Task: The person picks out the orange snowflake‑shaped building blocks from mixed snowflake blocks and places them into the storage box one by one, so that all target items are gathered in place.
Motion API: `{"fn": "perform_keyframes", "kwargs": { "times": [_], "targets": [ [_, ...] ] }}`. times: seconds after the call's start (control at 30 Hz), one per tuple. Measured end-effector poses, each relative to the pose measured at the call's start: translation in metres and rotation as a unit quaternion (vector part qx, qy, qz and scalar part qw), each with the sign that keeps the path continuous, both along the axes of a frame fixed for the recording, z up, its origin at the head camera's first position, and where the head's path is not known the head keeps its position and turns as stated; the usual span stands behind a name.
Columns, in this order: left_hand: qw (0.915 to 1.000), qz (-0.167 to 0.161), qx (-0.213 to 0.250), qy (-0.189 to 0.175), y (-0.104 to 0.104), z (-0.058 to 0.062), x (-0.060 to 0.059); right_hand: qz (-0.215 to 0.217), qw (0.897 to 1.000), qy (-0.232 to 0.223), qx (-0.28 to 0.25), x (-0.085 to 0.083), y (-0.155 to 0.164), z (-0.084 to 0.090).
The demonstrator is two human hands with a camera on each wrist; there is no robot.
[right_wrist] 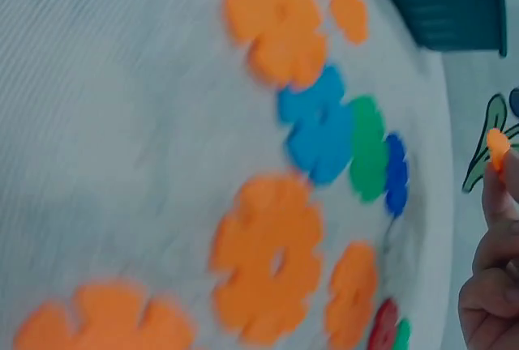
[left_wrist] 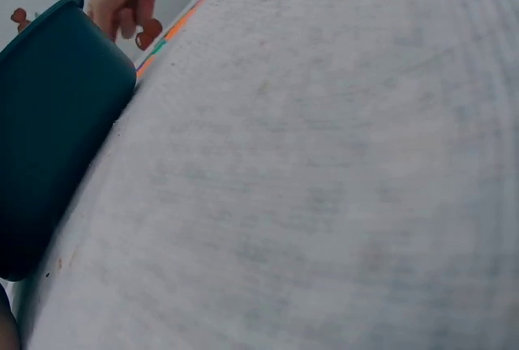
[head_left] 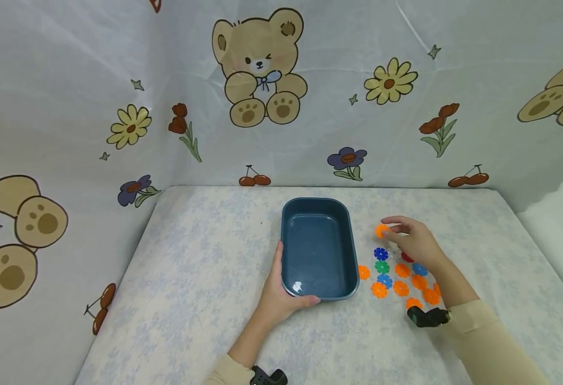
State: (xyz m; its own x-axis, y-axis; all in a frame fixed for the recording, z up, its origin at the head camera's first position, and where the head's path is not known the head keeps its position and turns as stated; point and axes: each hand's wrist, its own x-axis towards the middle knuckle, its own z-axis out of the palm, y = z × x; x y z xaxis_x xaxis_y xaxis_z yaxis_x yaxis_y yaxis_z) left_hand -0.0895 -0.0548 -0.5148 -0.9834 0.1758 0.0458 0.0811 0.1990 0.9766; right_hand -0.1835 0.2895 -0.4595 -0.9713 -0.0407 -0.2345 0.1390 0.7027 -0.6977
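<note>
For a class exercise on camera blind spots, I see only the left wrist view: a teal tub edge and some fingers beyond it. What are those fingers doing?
Observer: The right hand pinches an orange flower-shaped piece, lifted above the table.
Operator: Is anything in the tub?
Observer: No; the blue tub shows only a bare floor.
Operator: What steadies it?
Observer: The left hand grips its near left corner.
Operator: More pieces nearby?
Observer: Yes, a cluster of flower pieces, orange, blue, green and red, lies right of the tub.
</note>
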Motion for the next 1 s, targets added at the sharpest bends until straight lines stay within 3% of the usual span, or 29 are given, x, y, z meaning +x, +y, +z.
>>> {"fn": "perform_keyframes", "kwargs": {
  "times": [0.37, 0.73, 1.0],
  "targets": [
    [0.9999, -0.004, -0.001, 0.011, -0.001, 0.0, -0.002, 0.042, 0.994, 0.034, -0.093, -0.027, -0.063, 0.026],
    [0.9999, -0.006, -0.01, 0.0, 0.0, 0.0, 0.0, 0.136, 0.982, 0.085, -0.104, -0.042, -0.127, 0.022],
    [0.9999, -0.005, -0.015, -0.003, -0.002, 0.0, -0.002, 0.167, 0.978, 0.11, -0.059, -0.051, -0.151, 0.009]
  ]
}}
